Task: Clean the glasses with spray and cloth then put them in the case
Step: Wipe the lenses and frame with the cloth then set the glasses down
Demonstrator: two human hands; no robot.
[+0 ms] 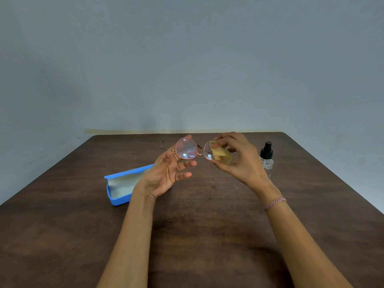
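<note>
Left hand pinching glasses at hinge, right hand pinching cloth around other lens

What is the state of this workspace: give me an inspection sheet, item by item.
Surface: dark wooden table.
Job's things: pink-rimmed glasses held above the table; yellow cloth wrapped over one lens; spray bottle upright at the right; blue case lying open at the left.
Clutter: nothing seen.
Grippers: left hand pinches the glasses by the frame's end; right hand pinches the cloth on the lens.
Cables: nothing seen.
Surroundings: plain grey wall; bracelet on the right wrist.
</note>
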